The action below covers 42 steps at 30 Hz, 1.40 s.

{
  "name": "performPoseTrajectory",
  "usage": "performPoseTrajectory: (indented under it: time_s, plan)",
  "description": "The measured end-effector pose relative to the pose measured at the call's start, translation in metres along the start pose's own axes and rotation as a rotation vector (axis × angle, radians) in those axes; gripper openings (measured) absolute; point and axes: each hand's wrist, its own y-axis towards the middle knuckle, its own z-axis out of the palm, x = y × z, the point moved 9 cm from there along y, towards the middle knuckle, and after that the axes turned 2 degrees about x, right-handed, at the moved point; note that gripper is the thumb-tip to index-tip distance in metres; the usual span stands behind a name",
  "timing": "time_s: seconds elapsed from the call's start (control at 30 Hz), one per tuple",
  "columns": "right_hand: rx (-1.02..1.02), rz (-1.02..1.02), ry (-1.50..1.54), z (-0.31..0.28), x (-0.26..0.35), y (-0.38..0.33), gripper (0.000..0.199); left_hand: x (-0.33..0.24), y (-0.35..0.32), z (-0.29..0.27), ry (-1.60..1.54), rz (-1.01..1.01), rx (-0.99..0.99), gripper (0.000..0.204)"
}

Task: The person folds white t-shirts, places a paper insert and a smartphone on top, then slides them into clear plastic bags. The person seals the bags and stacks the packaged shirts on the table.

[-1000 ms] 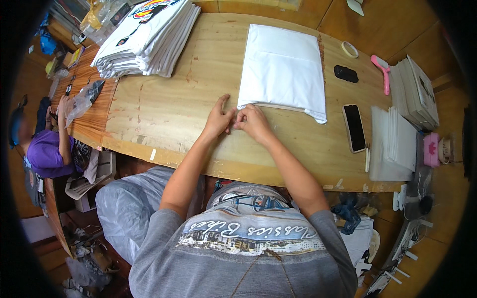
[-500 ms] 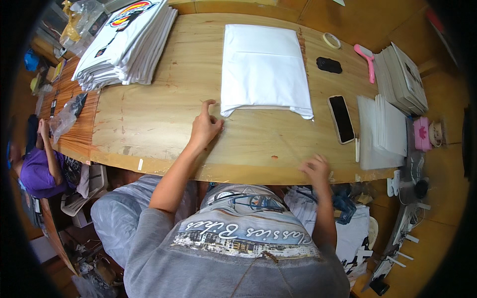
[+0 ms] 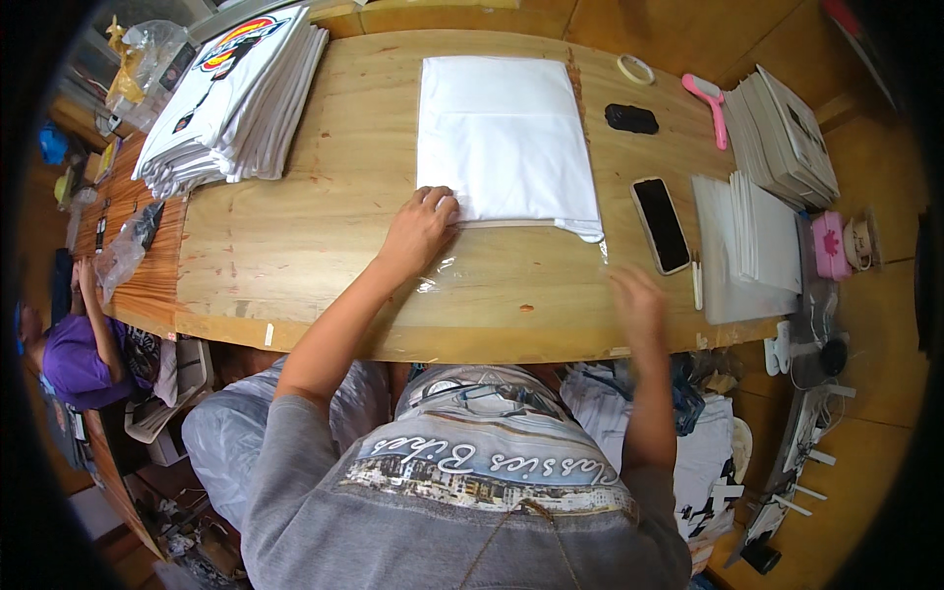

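Observation:
A folded white shirt (image 3: 506,147) lies flat on the wooden table in front of me, seemingly inside a clear plastic bag (image 3: 442,270) whose glossy edge shows below it. Over the shirt's near left corner, my left hand (image 3: 421,231) has its fingers bent and closed on the cloth; the fingertips are partly hidden. My right hand (image 3: 641,303) is apart from the shirt, above the table's front edge to the right, and its fingers are smeared by motion. At the shirt's near right corner some cloth bunches out, with shiny plastic beside it.
A stack of folded white shirts (image 3: 236,108) stands at the far left. On the right lie a phone (image 3: 661,226), a black object (image 3: 631,119), a tape roll (image 3: 635,69), a pink-handled roller (image 3: 718,113) and stacked clear bags (image 3: 733,256). Another person in purple (image 3: 84,359) sits at left.
My left hand has moved onto the shirt's near left corner and closed there. My right hand has risen slightly, away from the table's front edge. The view has shifted a little.

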Motion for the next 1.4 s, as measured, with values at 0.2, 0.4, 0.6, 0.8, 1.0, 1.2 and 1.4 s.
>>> performPoseTrajectory:
  time_s: [0.2, 0.4, 0.6, 0.8, 1.0, 1.2, 1.4]
  plan:
    - [0.248, -0.309, 0.375, 0.123, 0.092, 0.066, 0.02, 0.014, 0.013, -0.013, -0.205, -0.115, 0.001, 0.011]
    - [-0.129, -0.273, 0.331, 0.154, 0.096, 0.094, 0.024, -0.005, 0.002, -0.052, -0.063, 0.013, -0.384, 0.012]
    - [-0.119, -0.039, 0.138, 0.171, 0.084, 0.111, 0.017, 0.034, -0.036, -0.04, -0.268, -0.332, -0.474, 0.016]
    - [-0.122, 0.044, 0.104, 0.172, 0.086, 0.11, 0.007, 0.055, -0.043, -0.016, -0.534, -0.395, -0.301, 0.02]
    - [-0.073, -0.006, 0.082, 0.18, 0.085, 0.106, 0.009, 0.056, -0.047, -0.01, -0.442, -0.328, -0.309, 0.024]
    - [0.069, -0.34, 0.256, 0.166, 0.095, 0.079, 0.018, 0.057, -0.049, -0.01, -0.476, -0.34, -0.32, 0.026]
    - [0.304, -0.256, 0.357, 0.182, 0.092, 0.082, 0.017, 0.059, -0.049, -0.009, -0.486, -0.351, -0.308, 0.029]
